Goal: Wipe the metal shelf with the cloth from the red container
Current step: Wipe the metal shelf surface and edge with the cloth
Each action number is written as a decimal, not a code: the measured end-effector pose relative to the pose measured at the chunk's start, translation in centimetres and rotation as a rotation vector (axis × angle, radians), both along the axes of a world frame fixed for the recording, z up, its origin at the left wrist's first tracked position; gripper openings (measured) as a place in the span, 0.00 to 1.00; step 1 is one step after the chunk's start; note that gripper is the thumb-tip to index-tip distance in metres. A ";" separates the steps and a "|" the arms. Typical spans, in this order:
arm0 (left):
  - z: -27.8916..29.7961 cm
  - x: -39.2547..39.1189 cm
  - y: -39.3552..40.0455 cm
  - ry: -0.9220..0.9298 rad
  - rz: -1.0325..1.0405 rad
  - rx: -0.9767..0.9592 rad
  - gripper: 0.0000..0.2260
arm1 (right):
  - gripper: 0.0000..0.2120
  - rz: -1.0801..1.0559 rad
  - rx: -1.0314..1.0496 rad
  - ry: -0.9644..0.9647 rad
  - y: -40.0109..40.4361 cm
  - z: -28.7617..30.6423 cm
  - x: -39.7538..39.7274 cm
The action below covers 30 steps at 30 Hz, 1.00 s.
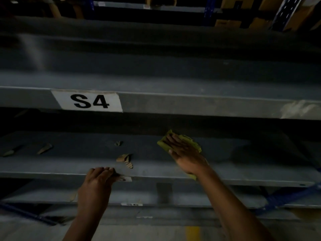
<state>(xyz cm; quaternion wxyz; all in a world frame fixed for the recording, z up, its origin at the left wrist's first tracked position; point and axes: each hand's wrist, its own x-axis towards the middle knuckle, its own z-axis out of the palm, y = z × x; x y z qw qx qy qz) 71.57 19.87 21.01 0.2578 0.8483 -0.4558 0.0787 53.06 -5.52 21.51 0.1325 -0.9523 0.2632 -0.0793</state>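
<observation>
A grey metal shelf (73, 160) runs across the lower middle of the head view, under the shelf labelled S4. My right hand (185, 153) lies flat on a yellow-green cloth (191, 140), pressing it onto the shelf surface right of centre. A corner of the cloth shows under my wrist at the front lip. My left hand (99, 178) grips the shelf's front edge, fingers curled over the lip, partly covering a small white label. The red container is not in view.
Torn cardboard scraps (124, 158) lie on the shelf between my hands, with smaller ones (45, 148) to the left. The S4 shelf (191, 105) overhangs close above. Another shelf (191, 197) and blue frame braces (288, 197) sit below; cardboard boxes (243, 13) stand at the top.
</observation>
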 end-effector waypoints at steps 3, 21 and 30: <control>-0.2 0.2 0.1 -0.016 -0.010 0.012 0.14 | 0.30 0.042 0.104 -0.025 1.2 -0.1 -0.2; -0.3 1.5 0.1 -0.040 -0.062 0.002 0.10 | 0.23 0.096 0.210 0.011 1.9 0.8 7.4; 0.2 2.0 0.3 0.026 -0.107 0.040 0.09 | 0.18 0.051 0.635 -0.132 5.3 0.7 2.7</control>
